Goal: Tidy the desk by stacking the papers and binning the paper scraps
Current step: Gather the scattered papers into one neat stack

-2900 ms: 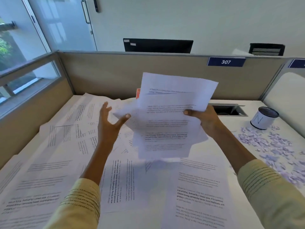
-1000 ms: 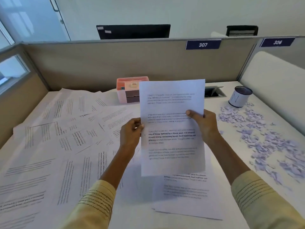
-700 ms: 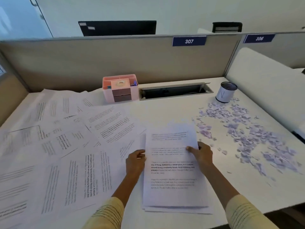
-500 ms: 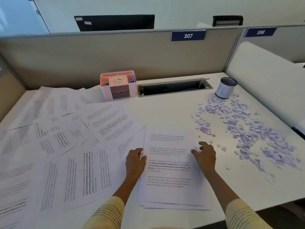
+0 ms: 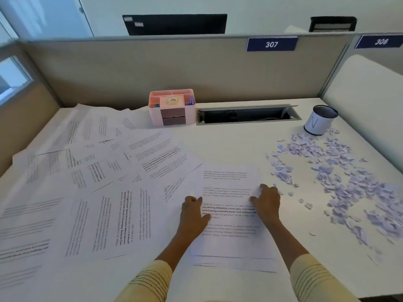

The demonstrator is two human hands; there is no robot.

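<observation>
A small stack of printed papers lies flat on the white desk, in front of me. My left hand rests on the stack's left edge with its fingers curled. My right hand lies on the right edge, fingers spread on the top sheet. Neither hand lifts anything. Several loose printed sheets lie overlapping across the left half of the desk. Pale purple paper scraps are scattered over the right side. A small white mesh-topped bin marked N stands at the back right.
A pink desk organiser with tape stands at the back centre against the partition. Next to it is an open cable slot in the desk. A beige partition closes the back, a white panel the right.
The sheets I held up in both hands have come down onto the desk as a stack. My hands now rest flat on its sides, and my right hand has let go.
</observation>
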